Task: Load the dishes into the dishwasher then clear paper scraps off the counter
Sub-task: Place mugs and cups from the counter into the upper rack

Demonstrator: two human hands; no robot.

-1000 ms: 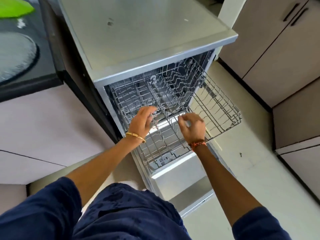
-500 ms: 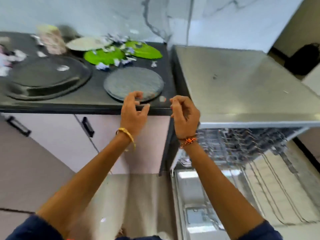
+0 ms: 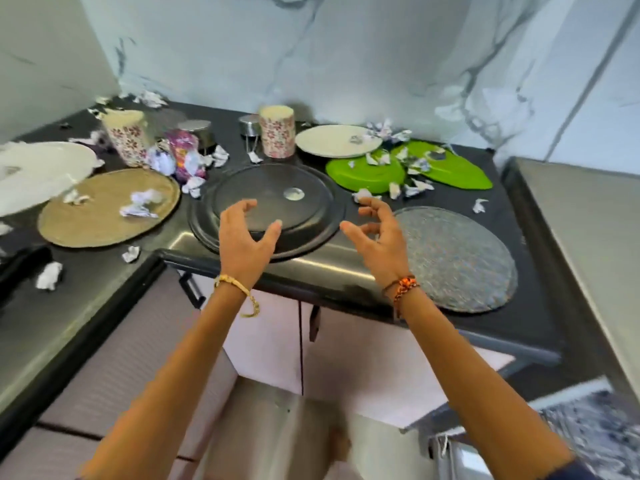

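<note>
Head view: both hands are raised over the front edge of the black counter (image 3: 540,317), fingers spread and loosely bent, holding nothing. The left hand (image 3: 247,237) hovers over the near rim of the round black plate (image 3: 266,199), thumb and fingers wide apart as if to take that rim; whether any fingertip touches it cannot be told. The right hand (image 3: 377,237) hangs in the gap between the black plate and the textured grey plate (image 3: 453,258), just off the black plate's right rim.

The black plate lies flat, straight ahead of the hands, with no long axis to line up. The left hand is the nearer; the right flanks the opposite side, so a 2-handed lift looks likely.

Farther back stand 2 green leaf-shaped plates (image 3: 367,173), a cream plate (image 3: 337,140) and a floral cup (image 3: 277,135). Crumpled paper scraps (image 3: 140,207) litter the counter. The dishwasher rack (image 3: 595,431) shows, blurred, at lower right.
</note>
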